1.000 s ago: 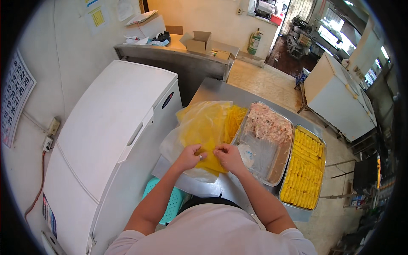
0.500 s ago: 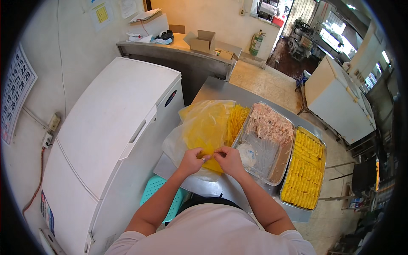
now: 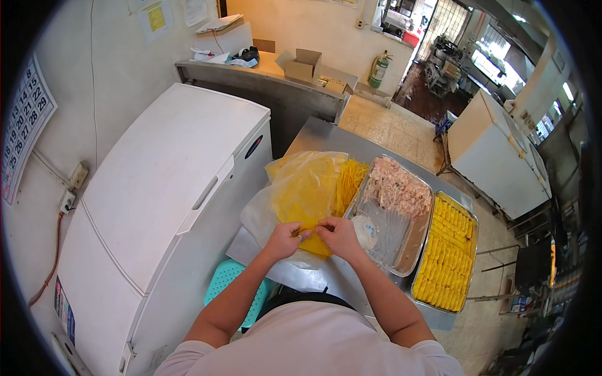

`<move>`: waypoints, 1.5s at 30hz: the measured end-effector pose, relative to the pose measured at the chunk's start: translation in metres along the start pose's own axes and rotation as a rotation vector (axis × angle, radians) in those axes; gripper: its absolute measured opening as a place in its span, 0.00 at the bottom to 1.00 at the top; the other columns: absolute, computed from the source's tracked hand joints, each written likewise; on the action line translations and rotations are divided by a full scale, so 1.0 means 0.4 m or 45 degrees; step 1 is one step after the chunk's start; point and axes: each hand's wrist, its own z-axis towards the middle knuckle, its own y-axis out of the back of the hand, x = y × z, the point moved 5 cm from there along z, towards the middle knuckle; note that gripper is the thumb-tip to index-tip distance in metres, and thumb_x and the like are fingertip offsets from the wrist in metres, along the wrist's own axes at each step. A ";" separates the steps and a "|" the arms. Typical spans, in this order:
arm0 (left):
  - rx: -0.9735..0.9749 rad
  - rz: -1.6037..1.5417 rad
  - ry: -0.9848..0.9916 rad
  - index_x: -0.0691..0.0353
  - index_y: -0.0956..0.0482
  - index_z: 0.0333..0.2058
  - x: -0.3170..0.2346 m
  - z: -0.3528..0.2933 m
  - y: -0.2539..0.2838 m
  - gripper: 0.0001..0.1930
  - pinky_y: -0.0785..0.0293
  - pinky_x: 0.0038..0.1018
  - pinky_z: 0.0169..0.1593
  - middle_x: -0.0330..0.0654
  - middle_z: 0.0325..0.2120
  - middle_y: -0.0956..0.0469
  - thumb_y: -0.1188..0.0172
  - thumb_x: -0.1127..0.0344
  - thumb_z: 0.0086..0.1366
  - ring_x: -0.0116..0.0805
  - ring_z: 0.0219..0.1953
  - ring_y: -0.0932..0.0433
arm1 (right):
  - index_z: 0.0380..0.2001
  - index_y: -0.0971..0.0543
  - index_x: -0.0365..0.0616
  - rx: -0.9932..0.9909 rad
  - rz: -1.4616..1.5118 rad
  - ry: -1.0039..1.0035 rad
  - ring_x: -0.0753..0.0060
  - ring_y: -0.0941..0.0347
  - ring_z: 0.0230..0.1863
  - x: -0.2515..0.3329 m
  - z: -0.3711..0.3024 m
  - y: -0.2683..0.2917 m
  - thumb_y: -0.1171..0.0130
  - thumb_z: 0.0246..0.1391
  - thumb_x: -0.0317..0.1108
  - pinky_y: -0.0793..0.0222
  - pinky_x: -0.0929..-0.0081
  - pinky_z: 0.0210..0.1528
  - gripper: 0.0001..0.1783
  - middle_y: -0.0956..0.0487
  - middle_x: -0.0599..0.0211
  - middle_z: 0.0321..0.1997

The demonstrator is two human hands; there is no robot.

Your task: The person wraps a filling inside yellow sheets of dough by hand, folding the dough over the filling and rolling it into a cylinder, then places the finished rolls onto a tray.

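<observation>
My left hand and my right hand meet over a stack of thin yellow wrappers, their fingertips pinched at the edge of a yellow wrapper. A ring shows on the left hand. Clear plastic sheeting lies over and around more of the yellow sheets. Beyond my right hand is a heap of yellow strips. Right of it, a metal tray holds pinkish minced meat filling at its far end and a small clear plastic bag near my right hand.
A second metal tray, at the right, bears rows of yellow rolls. Everything stands on a steel table. A white chest freezer fills the left side, with a turquoise stool beside it. A counter with an opened carton stands beyond.
Both hands stay pinched at the wrapper's edge, with only slight finger movement. The view has shifted a little.
</observation>
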 end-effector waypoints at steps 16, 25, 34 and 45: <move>-0.058 0.142 -0.108 0.68 0.14 0.44 -0.015 -0.005 -0.014 0.10 0.22 0.34 0.40 0.52 0.30 0.14 0.31 0.66 0.72 0.32 0.32 0.19 | 0.36 0.10 0.37 -0.002 -0.225 0.156 0.45 0.14 0.37 0.050 0.000 0.016 0.33 0.55 0.34 0.18 0.58 0.42 0.11 0.13 0.47 0.34; -0.195 0.160 -0.146 0.69 0.17 0.37 -0.026 -0.009 -0.017 0.10 0.26 0.37 0.33 0.56 0.26 0.19 0.31 0.66 0.71 0.41 0.25 0.23 | 0.35 0.10 0.38 -0.065 -0.113 0.070 0.49 0.13 0.33 0.035 0.001 0.020 0.32 0.55 0.34 0.18 0.60 0.38 0.11 0.12 0.47 0.32; -0.372 0.244 -0.342 0.66 0.19 0.41 -0.018 -0.014 -0.023 0.06 0.26 0.41 0.32 0.58 0.27 0.19 0.37 0.70 0.70 0.54 0.26 0.20 | 0.33 0.11 0.37 -0.147 -0.216 0.170 0.48 0.14 0.32 0.051 0.001 0.026 0.34 0.55 0.33 0.19 0.59 0.38 0.10 0.13 0.47 0.30; -0.686 -0.077 -0.157 0.68 0.23 0.36 0.035 -0.026 0.079 0.07 0.30 0.32 0.33 0.43 0.24 0.23 0.38 0.71 0.75 0.31 0.26 0.28 | 0.34 0.21 0.37 -1.341 0.682 -0.064 0.67 0.19 0.27 -0.227 0.016 0.616 0.40 0.61 0.28 0.21 0.69 0.31 0.05 0.17 0.60 0.28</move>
